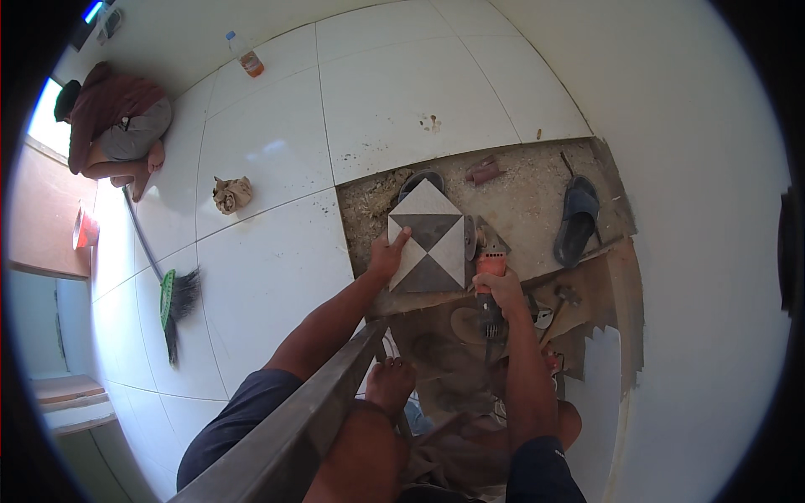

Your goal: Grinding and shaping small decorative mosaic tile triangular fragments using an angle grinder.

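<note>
My left hand [389, 255] grips the left edge of a patterned tile [428, 272], its thumb on the face. Dark and pale triangles meet at the tile's middle, and its far end comes to a point. Wrapped in my right hand [503, 292] is an orange and black angle grinder [491, 265]. The grinder's disc [472, 238] stands close along the tile's right edge; I cannot tell whether it touches or spins. Beneath the tile's far end, a dark sandal [422, 181] is partly hidden.
A grey metal bar [293, 419] crosses the lower left. Beside the bare rough floor patch [520, 201] lies a dark slipper [576, 220]; a hammer [567, 295] is nearer. On white tiles are a crumpled bag [232, 194], broom [178, 298] and bottle [246, 55]. Another person [117, 121] crouches far left.
</note>
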`<state>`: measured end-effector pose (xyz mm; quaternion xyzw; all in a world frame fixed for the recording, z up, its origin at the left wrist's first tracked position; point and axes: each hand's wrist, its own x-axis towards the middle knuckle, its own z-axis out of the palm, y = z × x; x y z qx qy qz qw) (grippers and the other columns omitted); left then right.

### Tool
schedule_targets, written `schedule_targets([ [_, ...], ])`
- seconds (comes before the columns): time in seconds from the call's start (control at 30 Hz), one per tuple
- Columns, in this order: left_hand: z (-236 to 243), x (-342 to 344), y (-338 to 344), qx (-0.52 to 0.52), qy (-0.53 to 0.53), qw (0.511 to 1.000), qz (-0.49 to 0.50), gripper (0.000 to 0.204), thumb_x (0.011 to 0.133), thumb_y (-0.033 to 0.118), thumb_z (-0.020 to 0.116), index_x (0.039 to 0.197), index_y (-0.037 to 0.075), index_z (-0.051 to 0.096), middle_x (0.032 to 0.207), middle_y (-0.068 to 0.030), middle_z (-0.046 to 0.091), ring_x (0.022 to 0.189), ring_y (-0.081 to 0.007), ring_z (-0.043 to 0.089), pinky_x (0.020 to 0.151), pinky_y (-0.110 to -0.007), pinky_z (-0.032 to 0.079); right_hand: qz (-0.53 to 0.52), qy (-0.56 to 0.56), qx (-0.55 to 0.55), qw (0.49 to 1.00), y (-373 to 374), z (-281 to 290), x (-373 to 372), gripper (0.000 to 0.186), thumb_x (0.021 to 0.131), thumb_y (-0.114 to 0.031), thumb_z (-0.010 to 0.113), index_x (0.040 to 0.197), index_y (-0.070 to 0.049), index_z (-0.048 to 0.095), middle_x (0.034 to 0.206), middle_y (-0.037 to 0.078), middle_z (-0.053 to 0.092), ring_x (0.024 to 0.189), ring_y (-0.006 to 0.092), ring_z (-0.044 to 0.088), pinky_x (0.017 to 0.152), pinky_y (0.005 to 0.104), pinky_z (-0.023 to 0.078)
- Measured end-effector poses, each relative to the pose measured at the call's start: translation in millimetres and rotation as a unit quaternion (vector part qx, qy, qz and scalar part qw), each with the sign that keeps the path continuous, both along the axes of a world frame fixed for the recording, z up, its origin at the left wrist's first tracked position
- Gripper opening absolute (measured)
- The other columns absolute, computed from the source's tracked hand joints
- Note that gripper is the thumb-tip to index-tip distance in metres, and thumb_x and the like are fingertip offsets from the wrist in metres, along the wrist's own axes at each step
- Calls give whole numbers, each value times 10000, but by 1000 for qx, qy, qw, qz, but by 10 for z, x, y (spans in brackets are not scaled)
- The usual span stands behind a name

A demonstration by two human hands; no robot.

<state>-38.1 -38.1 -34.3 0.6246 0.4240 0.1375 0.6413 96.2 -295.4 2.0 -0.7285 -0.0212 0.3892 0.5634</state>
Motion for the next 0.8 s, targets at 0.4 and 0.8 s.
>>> schedule_targets([
  [0.4, 21, 2, 20, 16, 28, 999, -12, 508, 947, 451, 712, 1167, -7, 693, 951, -109, 737, 833, -162, 671, 782, -354, 528, -1, -4, -10, 1000, 66, 49, 54, 313, 737, -135, 795, 983, -24, 638, 778, 69, 677, 619, 172, 660, 586, 324, 543],
  [0.8, 23, 9, -3, 16, 17, 1000, -3, 503, 943, 459, 716, 1128, -8, 704, 927, -104, 736, 825, -153, 667, 763, -356, 529, 3, -7, -23, 1000, 71, 75, 90, 288, 730, -159, 801, 951, -37, 662, 777, 50, 674, 637, 156, 652, 602, 312, 530],
])
